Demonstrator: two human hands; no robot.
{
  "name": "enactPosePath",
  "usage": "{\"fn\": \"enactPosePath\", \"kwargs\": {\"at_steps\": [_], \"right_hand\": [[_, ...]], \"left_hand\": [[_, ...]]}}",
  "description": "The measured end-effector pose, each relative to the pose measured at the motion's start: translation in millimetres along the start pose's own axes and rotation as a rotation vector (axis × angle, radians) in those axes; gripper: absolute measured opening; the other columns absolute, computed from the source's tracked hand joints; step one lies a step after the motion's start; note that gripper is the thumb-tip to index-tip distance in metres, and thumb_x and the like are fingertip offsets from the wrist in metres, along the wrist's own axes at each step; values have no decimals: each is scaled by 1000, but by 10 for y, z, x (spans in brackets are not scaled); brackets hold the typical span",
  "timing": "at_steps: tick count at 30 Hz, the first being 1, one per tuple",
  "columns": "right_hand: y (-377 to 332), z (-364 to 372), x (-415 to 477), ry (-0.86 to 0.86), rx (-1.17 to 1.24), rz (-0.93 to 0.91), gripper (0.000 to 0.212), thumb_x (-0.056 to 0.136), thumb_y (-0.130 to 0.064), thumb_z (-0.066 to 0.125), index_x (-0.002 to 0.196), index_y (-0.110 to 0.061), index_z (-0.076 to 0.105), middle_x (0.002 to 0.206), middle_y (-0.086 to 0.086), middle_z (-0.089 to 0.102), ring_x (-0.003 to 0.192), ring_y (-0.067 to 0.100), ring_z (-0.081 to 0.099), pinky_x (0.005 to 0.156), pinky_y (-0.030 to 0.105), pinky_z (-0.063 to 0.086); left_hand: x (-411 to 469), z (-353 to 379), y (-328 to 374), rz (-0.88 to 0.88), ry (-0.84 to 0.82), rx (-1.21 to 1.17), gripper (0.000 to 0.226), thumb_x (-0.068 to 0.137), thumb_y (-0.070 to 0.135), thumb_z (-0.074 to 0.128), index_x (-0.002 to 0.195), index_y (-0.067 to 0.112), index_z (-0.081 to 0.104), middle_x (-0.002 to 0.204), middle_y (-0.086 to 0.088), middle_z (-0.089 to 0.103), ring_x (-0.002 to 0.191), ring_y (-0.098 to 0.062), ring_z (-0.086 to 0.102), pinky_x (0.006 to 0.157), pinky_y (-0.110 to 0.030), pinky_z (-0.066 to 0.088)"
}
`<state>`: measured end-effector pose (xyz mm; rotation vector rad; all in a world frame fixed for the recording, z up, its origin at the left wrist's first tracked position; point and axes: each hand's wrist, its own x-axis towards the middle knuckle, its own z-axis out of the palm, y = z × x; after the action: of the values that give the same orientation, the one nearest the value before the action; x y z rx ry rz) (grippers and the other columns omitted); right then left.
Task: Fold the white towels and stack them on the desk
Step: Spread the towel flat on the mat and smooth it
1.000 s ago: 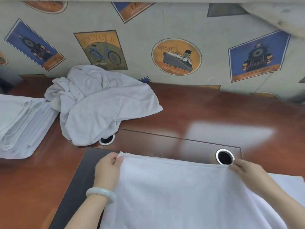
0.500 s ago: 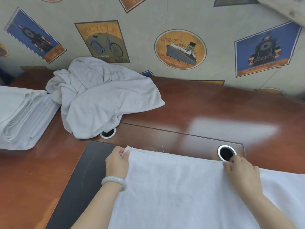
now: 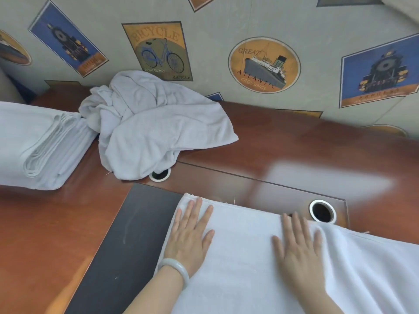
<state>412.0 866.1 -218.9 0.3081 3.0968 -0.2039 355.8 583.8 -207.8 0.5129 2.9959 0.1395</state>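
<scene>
Far left, a folded stack (image 3: 38, 146) rests on the desk (image 3: 294, 143): judged done. Against it, a crumpled pile (image 3: 154, 132) awaits folding, overlapping a cable hole (image 3: 159, 175). Near centre, the left hand (image 3: 190, 236) and right hand (image 3: 299, 248) lie flat, fingers spread, gripping nothing, pressing the current towel (image 3: 244, 257). No obstruction noted.

L hand (image 3: 191, 237), R hand (image 3: 299, 245) on towel (image 3: 244, 282)
</scene>
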Motion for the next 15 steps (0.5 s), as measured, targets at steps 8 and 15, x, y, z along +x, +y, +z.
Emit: {"fn": "enactPosePath", "kwargs": {"at_steps": [8,15], "right_hand": [[307,-300,-143,-31,-52,6,67,102,-51,10,150,-13,37,157,9,33,148,21,19,121,48,5],[697,-198,-727,-29,-29,69,65,102,-49,11,152,-14,33,161,2,26,150,16,14,120,45,10]], "left_hand": [[-19,-50,440,-26,54,-64,59,101,44,23,151,17,36,161,-9,25,149,-32,21,116,-55,17],[-81,91,554,220,-39,30,57,100,47,21,151,25,37,162,-1,25,148,-23,27,113,-60,23]]}}
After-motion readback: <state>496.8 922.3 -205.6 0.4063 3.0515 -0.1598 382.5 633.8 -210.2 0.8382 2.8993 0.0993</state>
